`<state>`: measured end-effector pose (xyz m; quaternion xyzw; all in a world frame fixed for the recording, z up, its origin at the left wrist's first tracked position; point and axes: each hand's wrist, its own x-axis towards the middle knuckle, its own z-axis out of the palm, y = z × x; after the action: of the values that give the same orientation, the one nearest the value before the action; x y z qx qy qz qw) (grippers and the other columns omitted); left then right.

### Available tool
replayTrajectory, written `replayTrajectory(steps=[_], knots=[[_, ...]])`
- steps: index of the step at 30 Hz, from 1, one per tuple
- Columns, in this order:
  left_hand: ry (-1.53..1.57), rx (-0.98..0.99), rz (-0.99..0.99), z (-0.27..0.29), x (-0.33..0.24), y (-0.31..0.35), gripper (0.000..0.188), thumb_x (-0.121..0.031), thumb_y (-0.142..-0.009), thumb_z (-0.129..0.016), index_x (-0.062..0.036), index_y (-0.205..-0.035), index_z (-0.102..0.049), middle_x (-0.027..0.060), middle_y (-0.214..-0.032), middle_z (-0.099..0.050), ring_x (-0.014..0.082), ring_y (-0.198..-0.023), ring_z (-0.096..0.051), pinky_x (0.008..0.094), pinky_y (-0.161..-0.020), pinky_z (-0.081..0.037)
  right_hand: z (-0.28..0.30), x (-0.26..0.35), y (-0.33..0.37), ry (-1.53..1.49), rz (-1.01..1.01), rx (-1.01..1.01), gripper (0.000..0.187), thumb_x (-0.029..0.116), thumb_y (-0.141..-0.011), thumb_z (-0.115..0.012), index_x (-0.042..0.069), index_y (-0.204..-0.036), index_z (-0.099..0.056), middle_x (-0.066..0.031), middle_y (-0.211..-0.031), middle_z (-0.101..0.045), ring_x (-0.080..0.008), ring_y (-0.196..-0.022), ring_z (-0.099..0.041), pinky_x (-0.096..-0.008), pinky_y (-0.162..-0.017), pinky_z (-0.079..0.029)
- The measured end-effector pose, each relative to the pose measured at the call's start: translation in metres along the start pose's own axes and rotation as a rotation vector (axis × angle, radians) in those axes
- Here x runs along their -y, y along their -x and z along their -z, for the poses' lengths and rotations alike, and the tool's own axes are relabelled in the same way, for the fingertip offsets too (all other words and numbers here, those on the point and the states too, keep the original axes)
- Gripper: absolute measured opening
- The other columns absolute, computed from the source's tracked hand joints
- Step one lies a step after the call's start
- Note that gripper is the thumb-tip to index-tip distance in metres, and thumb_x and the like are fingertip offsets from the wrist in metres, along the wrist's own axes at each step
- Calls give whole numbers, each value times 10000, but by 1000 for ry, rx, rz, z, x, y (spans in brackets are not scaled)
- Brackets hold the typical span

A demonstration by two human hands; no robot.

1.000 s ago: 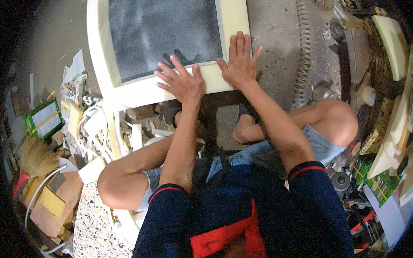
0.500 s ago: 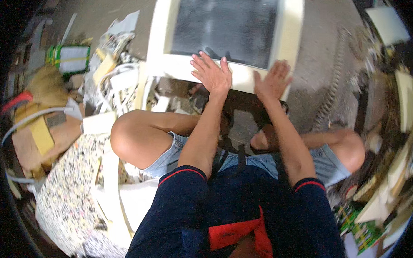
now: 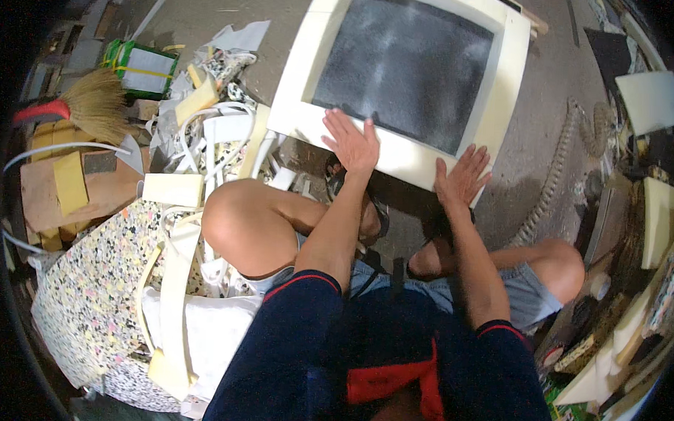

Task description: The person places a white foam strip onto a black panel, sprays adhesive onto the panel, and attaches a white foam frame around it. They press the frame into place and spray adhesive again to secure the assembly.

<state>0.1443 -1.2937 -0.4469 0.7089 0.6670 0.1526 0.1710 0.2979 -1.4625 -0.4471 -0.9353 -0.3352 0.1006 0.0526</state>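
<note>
In front of me is a large piece with a cream, foam-like border (image 3: 409,165) around a recessed dark panel (image 3: 405,68) with whitish smudges. It sits slightly turned, its near edge sloping down to the right. My left hand (image 3: 354,146) lies flat on the near border, left of its middle, fingertips by the dark panel. Close to the near right corner, my right hand (image 3: 463,176) also presses flat, fingers stretched out and thumb apart. Neither hand grips anything. What supports the piece from below is mostly hidden.
At left lie foam offcuts (image 3: 173,190), a speckled foam sheet (image 3: 89,298), white fabric (image 3: 218,332) and a straw broom (image 3: 99,106). A coiled hose (image 3: 549,181) runs along the floor at right. Cream foam slabs (image 3: 659,222) stand at the right rim.
The bordered piece sits lower and further right in view, and looks more turned. Both hands stay flat on its near border; the whole view has shifted too.
</note>
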Motion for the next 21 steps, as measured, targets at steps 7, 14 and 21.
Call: replayTrajectory(steps=[7,14,21], knots=[[-285,46,47,-3,20,-37,841,-527,-997,-333,102,-1518,-132,303,-1601,-49,455,-1491,4,614,-1174,-32,-4,4,-6,124,3,43,869,560,-974,-387,-29,-1550,-109,-243,-1623,-39,-400,-1506,10,-648,-1158,-8],[5,80,123,19,41,-36,745,-476,-1028,-278,50,-1537,-137,211,-1629,-87,331,-1518,-40,548,-1200,-19,21,-22,1,-145,84,52,859,535,-964,-459,-26,-1541,-157,-283,-1602,-76,-435,-1492,-42,-636,-1163,-71],[1714,17,973,-2,69,-12,744,-562,-1017,-91,-42,-1484,-345,158,-1494,-415,371,-1338,-449,482,-1092,-407,15,-87,-8,-738,-517,90,742,516,-950,-508,-87,-1377,-440,-371,-1394,-432,-448,-1354,-392,-532,-1093,-333]])
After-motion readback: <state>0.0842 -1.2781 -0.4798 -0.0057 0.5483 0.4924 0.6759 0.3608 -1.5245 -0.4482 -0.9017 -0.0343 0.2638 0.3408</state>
